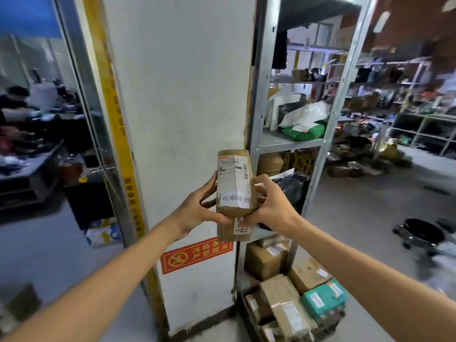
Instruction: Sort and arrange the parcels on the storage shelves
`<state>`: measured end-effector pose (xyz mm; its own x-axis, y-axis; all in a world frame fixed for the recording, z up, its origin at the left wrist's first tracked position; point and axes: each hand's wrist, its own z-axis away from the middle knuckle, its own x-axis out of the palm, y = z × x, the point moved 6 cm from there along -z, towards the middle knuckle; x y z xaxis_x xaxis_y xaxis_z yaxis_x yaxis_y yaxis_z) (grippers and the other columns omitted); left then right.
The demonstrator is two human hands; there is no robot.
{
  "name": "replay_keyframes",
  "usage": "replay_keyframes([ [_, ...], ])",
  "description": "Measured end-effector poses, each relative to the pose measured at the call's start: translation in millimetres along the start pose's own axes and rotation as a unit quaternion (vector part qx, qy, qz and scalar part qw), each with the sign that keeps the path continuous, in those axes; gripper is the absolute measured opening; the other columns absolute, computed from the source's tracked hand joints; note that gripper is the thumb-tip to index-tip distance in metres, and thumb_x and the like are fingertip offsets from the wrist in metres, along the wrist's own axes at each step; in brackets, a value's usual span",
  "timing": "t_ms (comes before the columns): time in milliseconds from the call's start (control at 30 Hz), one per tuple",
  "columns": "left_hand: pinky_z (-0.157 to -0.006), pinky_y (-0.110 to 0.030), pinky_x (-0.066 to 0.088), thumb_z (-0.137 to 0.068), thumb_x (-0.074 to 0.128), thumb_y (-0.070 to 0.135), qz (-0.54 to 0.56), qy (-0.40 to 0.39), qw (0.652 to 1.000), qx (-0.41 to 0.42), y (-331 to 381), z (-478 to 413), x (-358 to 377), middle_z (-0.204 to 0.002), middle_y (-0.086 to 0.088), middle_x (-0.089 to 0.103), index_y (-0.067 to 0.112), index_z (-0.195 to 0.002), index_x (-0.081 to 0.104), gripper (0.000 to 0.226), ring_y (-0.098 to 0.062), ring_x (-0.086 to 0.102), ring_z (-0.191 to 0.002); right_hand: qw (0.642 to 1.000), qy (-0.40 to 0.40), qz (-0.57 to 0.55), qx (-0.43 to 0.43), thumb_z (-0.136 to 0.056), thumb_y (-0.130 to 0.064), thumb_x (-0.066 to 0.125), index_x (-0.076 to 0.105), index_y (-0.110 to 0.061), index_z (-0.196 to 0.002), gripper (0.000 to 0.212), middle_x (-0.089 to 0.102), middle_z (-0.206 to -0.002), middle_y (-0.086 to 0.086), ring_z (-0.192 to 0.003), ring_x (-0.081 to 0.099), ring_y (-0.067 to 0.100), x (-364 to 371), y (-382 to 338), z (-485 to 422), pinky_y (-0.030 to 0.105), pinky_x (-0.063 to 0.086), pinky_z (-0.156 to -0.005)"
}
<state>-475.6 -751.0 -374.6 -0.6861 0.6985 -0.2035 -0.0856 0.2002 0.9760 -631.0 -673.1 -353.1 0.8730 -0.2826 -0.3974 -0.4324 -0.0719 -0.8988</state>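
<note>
Two hands up, one brown parcel [234, 183] between them, held upright in mid-air in front of the white pillar [177, 95], just left of the metal shelf rack [288, 144]. A lower piece with its own label may be a second box; hard to tell. Left hand [197, 208] grips the parcel's left edge, thumb across the front. Right hand [271, 206] clamps the right edge, fingers curled narrow. On the shelf: one white bag [306, 114], one green bag [303, 132]. Down low, one teal box [323, 297] among brown ones.
</note>
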Motion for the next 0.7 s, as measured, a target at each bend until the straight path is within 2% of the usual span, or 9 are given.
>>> replay_keyframes([
  [67, -0.108, -0.037, 0.037, -0.071, 0.079, -0.001, -0.004, -0.054, 0.998, 0.008, 2, -31, 33, -0.147, 0.014, 0.04, 0.048, -0.148, 0.019, 0.109, -0.013, 0.039, -0.132, 0.999, 0.042, 0.009, 0.025, -0.039, -0.007, 0.091, 0.046, -0.02, -0.118, 0.091, 0.063, -0.116, -0.001, -0.105, 0.064, 0.02, -36, 17, 10, 0.044, 0.06, -0.078],
  [167, -0.104, -0.029, 0.04, -0.071, 0.078, -0.002, -0.011, -0.133, 0.991, 0.015, 3, -74, 76, -0.135, 0.021, 0.049, 0.049, -0.147, 0.018, 0.11, -0.005, 0.043, -0.127, 0.992, 0.111, 0.01, 0.052, -0.046, 0.004, 0.088, 0.046, -0.017, -0.117, 0.085, 0.064, -0.11, -0.004, -0.102, 0.064, 0.016, -78, 38, 25, 0.044, 0.059, -0.078],
  [267, -0.11, -0.034, 0.037, -0.068, 0.079, -0.005, -0.016, -0.206, 0.978, 0.032, 7, -111, 111, -0.14, 0.014, 0.05, 0.05, -0.144, 0.02, 0.111, -0.008, 0.041, -0.133, 0.979, 0.188, 0.012, 0.079, -0.048, 0.006, 0.087, 0.046, -0.016, -0.114, 0.081, 0.063, -0.111, -0.005, -0.102, 0.062, 0.012, -110, 54, 37, 0.042, 0.058, -0.082],
  [400, -0.092, -0.01, 0.045, -0.064, 0.082, -0.006, 0.001, -0.28, 0.959, 0.042, 2, -148, 148, -0.142, 0.013, 0.047, 0.038, -0.151, 0.018, 0.116, 0.0, 0.045, -0.126, 0.959, 0.258, 0.02, 0.112, -0.045, 0.004, 0.088, 0.047, -0.016, -0.112, 0.081, 0.063, -0.115, 0.001, -0.105, 0.063, 0.016, -137, 77, 46, 0.046, 0.057, -0.084],
  [433, -0.096, -0.014, 0.045, -0.061, 0.086, -0.001, 0.003, -0.3, 0.953, 0.044, -2, -157, 156, -0.145, 0.013, 0.045, 0.038, -0.152, 0.019, 0.12, -0.001, 0.043, -0.129, 0.954, 0.275, 0.022, 0.119, -0.046, 0.004, 0.088, 0.046, -0.015, -0.112, 0.081, 0.063, -0.115, 0.001, -0.106, 0.063, 0.017, -141, 83, 49, 0.047, 0.057, -0.084],
  [533, -0.112, -0.042, 0.037, -0.048, 0.092, 0.016, 0.004, -0.366, 0.929, 0.052, -21, -179, 183, -0.149, 0.015, 0.041, 0.044, -0.151, 0.018, 0.129, -0.009, 0.036, -0.138, 0.935, 0.32, 0.026, 0.149, -0.047, 0.007, 0.087, 0.046, -0.013, -0.112, 0.08, 0.062, -0.115, 0.002, -0.107, 0.062, 0.018, -148, 104, 54, 0.048, 0.057, -0.083],
  [700, -0.113, -0.051, 0.033, -0.047, 0.09, 0.02, 0.006, -0.395, 0.918, 0.03, -51, -206, 210, -0.15, 0.016, 0.038, 0.047, -0.15, 0.017, 0.129, -0.013, 0.034, -0.14, 0.92, 0.343, 0.029, 0.186, -0.05, 0.008, 0.085, 0.045, -0.014, -0.114, 0.078, 0.06, -0.118, 0.002, -0.107, 0.06, 0.017, -153, 137, 52, 0.047, 0.057, -0.083],
])
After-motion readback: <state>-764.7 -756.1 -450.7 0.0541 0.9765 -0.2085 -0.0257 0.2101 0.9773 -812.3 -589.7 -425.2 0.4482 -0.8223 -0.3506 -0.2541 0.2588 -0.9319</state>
